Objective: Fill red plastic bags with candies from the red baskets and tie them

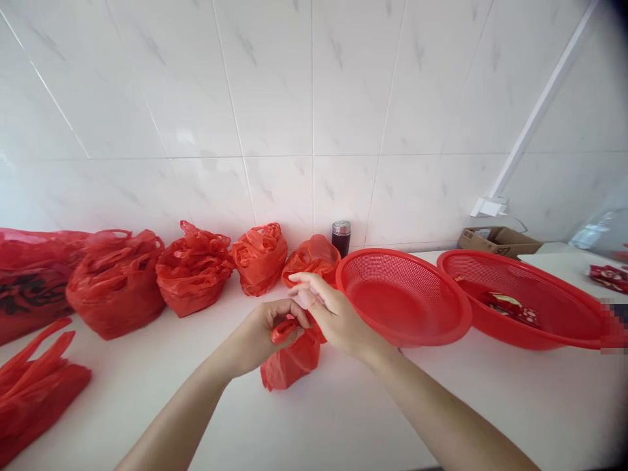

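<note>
A small red plastic bag [290, 360] stands on the white counter [343, 412] in front of me. My left hand [262, 333] is closed round one of its handles at the top. My right hand [333, 314] meets it from the right, thumb and fingers pinched on the bag's other handle, index finger stretched toward the left. Both hands work at the bag's mouth, close together.
Several filled, tied red bags [196, 265] line the tiled wall at the left. Flat empty red bags [34, 392] lie at the near left. Two red colander baskets [402, 294] [530, 307] sit at the right, with a dark jar [341, 237] and cardboard box [500, 240] behind.
</note>
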Motion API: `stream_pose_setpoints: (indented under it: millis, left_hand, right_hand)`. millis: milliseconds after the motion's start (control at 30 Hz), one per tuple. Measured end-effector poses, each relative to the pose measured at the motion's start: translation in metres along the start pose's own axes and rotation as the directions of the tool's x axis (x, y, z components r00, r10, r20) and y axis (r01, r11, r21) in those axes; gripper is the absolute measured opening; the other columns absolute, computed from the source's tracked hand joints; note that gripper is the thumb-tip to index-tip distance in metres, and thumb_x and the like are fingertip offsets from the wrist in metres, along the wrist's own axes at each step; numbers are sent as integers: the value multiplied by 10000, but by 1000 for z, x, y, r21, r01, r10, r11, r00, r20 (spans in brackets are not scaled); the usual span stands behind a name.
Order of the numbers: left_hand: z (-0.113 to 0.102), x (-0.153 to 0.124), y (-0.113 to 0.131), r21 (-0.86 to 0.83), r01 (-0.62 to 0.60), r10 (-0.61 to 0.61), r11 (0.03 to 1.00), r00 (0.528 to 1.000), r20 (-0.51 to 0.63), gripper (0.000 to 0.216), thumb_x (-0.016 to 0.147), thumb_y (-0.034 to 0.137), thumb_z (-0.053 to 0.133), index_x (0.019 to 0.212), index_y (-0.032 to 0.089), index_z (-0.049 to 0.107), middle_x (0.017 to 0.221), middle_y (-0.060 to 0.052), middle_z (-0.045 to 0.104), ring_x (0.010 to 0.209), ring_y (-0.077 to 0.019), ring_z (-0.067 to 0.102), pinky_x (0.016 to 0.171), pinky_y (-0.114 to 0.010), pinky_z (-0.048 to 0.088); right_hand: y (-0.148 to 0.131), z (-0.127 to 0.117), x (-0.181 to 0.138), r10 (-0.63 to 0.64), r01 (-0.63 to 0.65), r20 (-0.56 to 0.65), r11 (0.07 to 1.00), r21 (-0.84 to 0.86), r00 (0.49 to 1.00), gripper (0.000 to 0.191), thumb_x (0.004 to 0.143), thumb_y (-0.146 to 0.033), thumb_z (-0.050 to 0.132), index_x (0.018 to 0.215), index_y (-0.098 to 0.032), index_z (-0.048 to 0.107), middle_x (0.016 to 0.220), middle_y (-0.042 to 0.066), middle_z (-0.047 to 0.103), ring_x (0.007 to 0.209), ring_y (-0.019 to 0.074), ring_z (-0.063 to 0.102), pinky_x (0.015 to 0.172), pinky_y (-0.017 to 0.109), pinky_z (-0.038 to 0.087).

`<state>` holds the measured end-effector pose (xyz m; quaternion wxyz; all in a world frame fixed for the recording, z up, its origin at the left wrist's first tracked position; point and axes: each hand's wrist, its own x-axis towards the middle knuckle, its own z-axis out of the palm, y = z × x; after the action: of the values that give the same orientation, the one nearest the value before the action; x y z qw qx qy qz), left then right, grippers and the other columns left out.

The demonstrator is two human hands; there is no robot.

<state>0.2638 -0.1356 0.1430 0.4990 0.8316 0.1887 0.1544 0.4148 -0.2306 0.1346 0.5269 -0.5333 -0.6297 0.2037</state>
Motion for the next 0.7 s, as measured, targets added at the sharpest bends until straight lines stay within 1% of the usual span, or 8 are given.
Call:
stream_pose_setpoints:
  millis: [100,200,300,400,467,533,600,700]
  left_hand:
    - [10,4,-13,251,-3,66,968,968,-243,241,660,3,427,736,211,524,558,70,464,510,-90,393,519,-215,324]
    - [17,6,-30,419,-23,233,907,859,-457,269,676,-10,395,784,210,507,791,24,603,551,-88,464,546,-224,366]
    - [21,2,-40,423,-89,319,902,797,-512,228,749,44,434,855,210,548,997,-29,615,623,-103,523,576,-235,418]
    - [22,-7,-43,387,-101,291,917,831,-473,252,792,101,473,963,217,618,1027,-55,623,710,-137,589,624,-251,468]
    - [21,-14,-48,358,-96,249,929,877,-411,279,851,163,463,1054,228,643,1090,-74,639,862,-173,631,727,-272,498]
    - [22,-24,-57,308,-57,185,950,894,-407,282,907,265,445,1091,228,656,1123,-85,663,997,-205,627,841,-304,492]
    - [26,-38,-73,219,30,83,975,867,-491,327,929,384,426,1070,215,667,1070,-90,699,978,-222,641,875,-339,487]
    - [41,-58,-99,56,166,-97,984,783,-615,392,922,482,413,989,198,673,964,-90,725,923,-242,653,862,-371,487]
  right_hand:
    - [37,20,8,137,-135,-13,984,114,990,369,990,-439,319,1201,-239,547,822,11,587,758,146,561,706,291,459]
    - [57,32,4,205,-200,13,938,282,979,356,962,-469,400,1221,-259,523,665,-45,467,545,108,434,533,240,384]
    - [56,32,-3,163,-237,202,867,438,966,402,936,-446,483,1305,-289,460,657,-57,475,537,104,446,541,237,389]
    - [47,27,-9,88,-175,229,901,396,970,266,921,-422,518,1087,-231,601,831,2,596,732,136,555,679,265,441]
    - [46,25,-11,93,-138,168,950,281,981,257,932,-422,490,900,-201,618,836,12,611,765,144,564,694,263,436]
    - [54,24,-11,127,-134,50,974,185,991,293,946,-430,448,821,-201,581,780,1,603,737,142,564,673,255,429]
    - [71,23,-10,201,-181,-143,973,145,969,311,948,-448,416,784,-206,525,784,3,603,730,145,582,667,251,437]
    - [102,28,-8,341,-330,-419,939,101,842,329,963,-462,296,791,-222,440,807,22,604,708,155,615,647,259,460]
